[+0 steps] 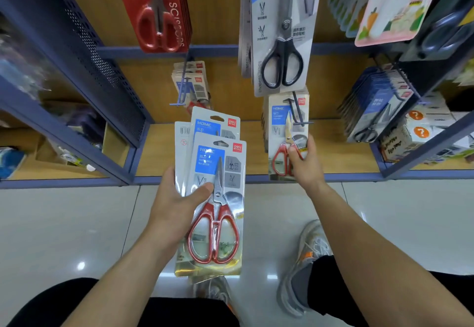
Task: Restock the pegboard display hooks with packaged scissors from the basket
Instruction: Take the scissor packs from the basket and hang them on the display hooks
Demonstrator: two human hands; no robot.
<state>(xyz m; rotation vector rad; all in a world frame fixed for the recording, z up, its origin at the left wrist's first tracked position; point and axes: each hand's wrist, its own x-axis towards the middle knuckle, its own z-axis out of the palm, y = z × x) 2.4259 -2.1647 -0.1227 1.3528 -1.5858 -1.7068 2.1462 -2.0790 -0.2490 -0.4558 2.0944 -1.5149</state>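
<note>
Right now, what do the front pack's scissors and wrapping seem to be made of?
Blades: bright silver with sharp glints, probably polished steel. Handles: glossy red, likely plastic or lacquered metal; unclear which. Pack: printed card under clear shiny film, judging by the glare patches.

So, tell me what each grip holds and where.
Left grip holds the pack stack by its left edge, mid-height. Right grip holds the hung pack low on its right side.

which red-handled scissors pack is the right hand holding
The front pack on the black hook, pinched by the right hand; the fanned packs are in the left hand.
</note>
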